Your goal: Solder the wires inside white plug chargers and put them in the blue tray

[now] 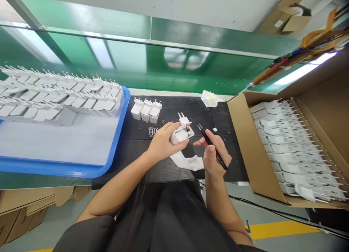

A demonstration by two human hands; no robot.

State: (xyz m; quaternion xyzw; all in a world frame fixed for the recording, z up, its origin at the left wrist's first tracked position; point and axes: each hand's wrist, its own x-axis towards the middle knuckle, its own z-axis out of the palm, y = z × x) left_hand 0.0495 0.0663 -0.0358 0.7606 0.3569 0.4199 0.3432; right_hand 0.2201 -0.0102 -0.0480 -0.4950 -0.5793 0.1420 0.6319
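My left hand point(163, 142) is closed around a white plug adapter point(180, 135) above the black mat. Its pronged end cap sits raised and tilted off the housing, and a little red and dark wiring shows in the gap. Black tweezers point(218, 154) are gripped in my right hand point(217, 155), their tips pointing up-left and apart from the adapter. Below the adapter lies a strip of white tissue point(189, 162). Three white plug adapters point(146, 109) stand side by side at the mat's back left.
On the left is a blue tray point(114, 143) with rows of white adapters. A cardboard box point(245, 146) full of adapters stands on the right, under an orange-handled tool point(269, 72). Crumpled tissue point(209, 98) and a white scrap point(215, 130) lie on the mat point(131, 154).
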